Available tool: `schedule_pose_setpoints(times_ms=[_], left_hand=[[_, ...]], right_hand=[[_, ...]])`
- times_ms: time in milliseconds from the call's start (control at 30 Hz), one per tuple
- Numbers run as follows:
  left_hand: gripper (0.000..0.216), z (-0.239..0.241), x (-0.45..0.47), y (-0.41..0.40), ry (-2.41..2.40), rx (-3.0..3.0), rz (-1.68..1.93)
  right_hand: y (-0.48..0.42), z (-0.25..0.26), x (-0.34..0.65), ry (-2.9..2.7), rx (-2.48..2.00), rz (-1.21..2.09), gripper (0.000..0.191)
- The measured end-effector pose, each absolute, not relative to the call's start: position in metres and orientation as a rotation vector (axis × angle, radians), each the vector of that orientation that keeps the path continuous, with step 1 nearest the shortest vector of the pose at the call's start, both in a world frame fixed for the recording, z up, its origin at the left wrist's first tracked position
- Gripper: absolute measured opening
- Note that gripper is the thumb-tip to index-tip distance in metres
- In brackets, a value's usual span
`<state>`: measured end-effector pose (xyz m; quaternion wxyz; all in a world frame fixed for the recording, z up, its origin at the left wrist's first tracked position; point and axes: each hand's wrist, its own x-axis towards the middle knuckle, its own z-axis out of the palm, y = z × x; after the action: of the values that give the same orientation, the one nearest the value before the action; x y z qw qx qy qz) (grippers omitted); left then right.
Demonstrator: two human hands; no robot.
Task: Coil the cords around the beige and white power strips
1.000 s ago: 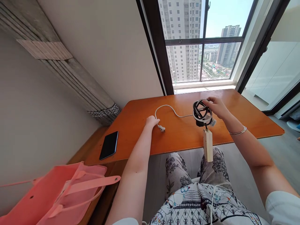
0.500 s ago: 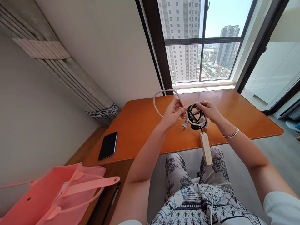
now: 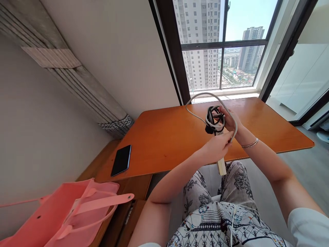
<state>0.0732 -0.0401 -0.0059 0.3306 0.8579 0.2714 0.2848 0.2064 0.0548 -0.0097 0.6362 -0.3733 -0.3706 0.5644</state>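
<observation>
My right hand (image 3: 233, 120) is closed around a bundle of coiled black and white cables (image 3: 215, 120), held above the table's near side. A loose length of white power cord (image 3: 205, 93) arches up from the bundle and curves down on its right. My left hand (image 3: 217, 146) crosses in front, fingers closed on the lower end of that cord, just below the bundle. The plug on the cord's end is hidden. Beneath my left hand hangs a long cream-white block (image 3: 221, 167), partly covered by the hand; its kind is unclear.
The orange-brown table (image 3: 164, 137) stretches to the window (image 3: 221, 44). A dark-screened tablet or phone (image 3: 121, 160) lies at its left end. A pink bag (image 3: 84, 209) with straps sits at the lower left, near a curtain (image 3: 102, 103).
My left hand has moved right and down with the cord's end, crossing in front of the bundle. The cord's loop has swung right above the bundle. My right hand still holds the coil.
</observation>
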Motion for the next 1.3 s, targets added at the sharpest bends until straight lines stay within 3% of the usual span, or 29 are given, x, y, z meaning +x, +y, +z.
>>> schedule_pose_setpoints(times_ms=[200, 333, 500, 933, 1033, 1200, 1300], left_hand=[[0.024, -0.047, 0.104, -0.046, 0.640, 1.796, 0.910], [0.014, -0.052, 0.105, -0.037, 0.954, 2.074, 0.848], [0.029, -0.040, 0.089, -0.029, 1.461, 2.428, 0.646], [0.045, -0.035, 0.052, -0.001, 1.688, 2.107, 0.856], [0.046, -0.041, 0.047, 0.011, 1.519, 1.982, 0.892], [0.044, -0.056, 0.054, 0.025, 0.850, 1.657, 0.969], [0.042, -0.061, 0.058, 0.028, 0.815, 1.548, 1.004]], right_hand=[[0.048, -0.004, 0.215, -0.838, -0.847, 1.444, 0.035], [0.046, 0.000, 0.221, -0.820, -0.736, 1.466, 0.035], [0.043, -0.001, 0.225, -0.696, -0.703, 1.425, 0.022], [0.003, 0.012, 0.205, -0.983, -0.655, 1.158, 0.017], [0.000, 0.016, 0.204, -1.007, -0.679, 1.120, 0.016], [0.000, 0.020, 0.201, -0.969, -0.632, 1.138, 0.015], [0.003, 0.021, 0.201, -0.934, -0.626, 1.134, 0.013]])
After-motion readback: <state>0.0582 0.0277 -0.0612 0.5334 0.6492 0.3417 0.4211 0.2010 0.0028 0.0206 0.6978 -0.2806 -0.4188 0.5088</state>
